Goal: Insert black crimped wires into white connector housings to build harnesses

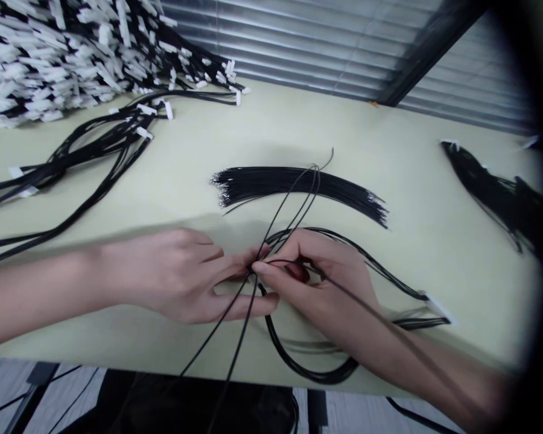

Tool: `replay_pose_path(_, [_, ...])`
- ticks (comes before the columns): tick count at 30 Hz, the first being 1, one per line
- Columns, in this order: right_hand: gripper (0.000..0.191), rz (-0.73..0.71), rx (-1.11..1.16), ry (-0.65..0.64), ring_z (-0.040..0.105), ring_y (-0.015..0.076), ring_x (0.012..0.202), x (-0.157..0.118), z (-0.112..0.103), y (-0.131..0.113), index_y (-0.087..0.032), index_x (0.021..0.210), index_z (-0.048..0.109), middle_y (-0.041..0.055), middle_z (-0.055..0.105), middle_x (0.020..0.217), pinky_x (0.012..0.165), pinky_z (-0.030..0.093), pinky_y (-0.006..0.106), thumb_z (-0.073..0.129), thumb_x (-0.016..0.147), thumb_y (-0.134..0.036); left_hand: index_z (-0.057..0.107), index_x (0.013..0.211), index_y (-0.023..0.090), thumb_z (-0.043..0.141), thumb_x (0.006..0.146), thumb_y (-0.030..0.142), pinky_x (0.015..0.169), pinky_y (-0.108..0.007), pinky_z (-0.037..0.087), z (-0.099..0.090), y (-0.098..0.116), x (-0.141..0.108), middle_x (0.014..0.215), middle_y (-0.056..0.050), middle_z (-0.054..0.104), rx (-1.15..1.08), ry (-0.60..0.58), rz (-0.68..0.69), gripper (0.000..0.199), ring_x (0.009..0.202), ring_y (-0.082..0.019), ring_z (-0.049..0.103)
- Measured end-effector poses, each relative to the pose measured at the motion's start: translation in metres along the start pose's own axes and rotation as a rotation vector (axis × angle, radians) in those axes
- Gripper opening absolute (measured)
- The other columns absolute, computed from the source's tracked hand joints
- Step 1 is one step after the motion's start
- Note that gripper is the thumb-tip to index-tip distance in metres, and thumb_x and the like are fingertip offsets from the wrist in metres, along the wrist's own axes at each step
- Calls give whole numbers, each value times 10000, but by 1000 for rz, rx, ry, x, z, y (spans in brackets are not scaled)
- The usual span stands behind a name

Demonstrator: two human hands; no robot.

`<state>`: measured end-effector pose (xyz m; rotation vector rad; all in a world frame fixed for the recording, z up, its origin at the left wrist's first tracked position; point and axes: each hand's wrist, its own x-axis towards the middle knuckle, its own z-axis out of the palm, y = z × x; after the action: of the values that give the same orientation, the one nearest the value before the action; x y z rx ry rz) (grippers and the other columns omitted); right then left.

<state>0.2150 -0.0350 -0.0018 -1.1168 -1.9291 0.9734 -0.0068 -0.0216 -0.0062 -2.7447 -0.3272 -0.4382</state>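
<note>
My left hand [181, 277] is closed, thumb and fingers around a small connector end where several thin black wires meet; the fingertips partly hide the connector. My right hand [330, 271] pinches a black wire [357, 298] close to that same spot, its thumb and index fingertips nearly touching the left fingers. The wire trails back over my right forearm. Loose wires cross between the hands, some running down past the table edge. A looped black cable harness [314, 377] curves under my right hand to white connectors [438, 308] at the right.
Behind my hands lies a bundle of cut black wires [276, 182] with shiny metal ends. A big heap of white-ended cables [72, 66] fills the back left, with more black cables [95, 150] before it. Another dark wire bundle [493, 187] lies right. Blinds [298, 42] stand behind the table [402, 144].
</note>
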Motion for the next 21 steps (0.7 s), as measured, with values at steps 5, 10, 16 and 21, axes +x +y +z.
replay_pose_path(5, [258, -55, -8, -6, 403, 47, 526, 2, 2, 1, -181, 633, 521, -76, 471, 590, 473, 321, 168, 688, 806, -87, 585, 1153, 168, 534, 970, 324, 373, -300, 408, -3, 0, 4, 834, -27, 731, -23, 10, -19, 246, 443, -133, 499])
replay_pose_path(10, [247, -83, -41, -40, 414, 36, 551, 0, 4, 7, -187, 667, 514, -82, 505, 649, 492, 338, 136, 680, 842, -132, 581, 1082, 138, 539, 972, 343, 380, -308, 408, -3, 1, 8, 778, -1, 708, -68, 28, -77, 237, 434, -124, 500])
replay_pose_path(16, [196, -64, -28, -112, 470, 28, 579, -2, 3, 9, -206, 740, 524, -89, 582, 713, 505, 373, 121, 658, 882, -188, 548, 1162, 141, 578, 949, 313, 387, -296, 409, -1, 1, 2, 797, -10, 691, -47, -15, -39, 275, 457, -129, 508])
replay_pose_path(21, [90, -177, 121, -133, 562, 61, 644, -7, -3, 4, -259, 970, 593, -62, 622, 776, 574, 463, 159, 602, 931, -178, 436, 1333, 242, 465, 990, 227, 436, -284, 430, -2, 1, -3, 698, 33, 615, -123, -45, -37, 344, 478, -143, 495])
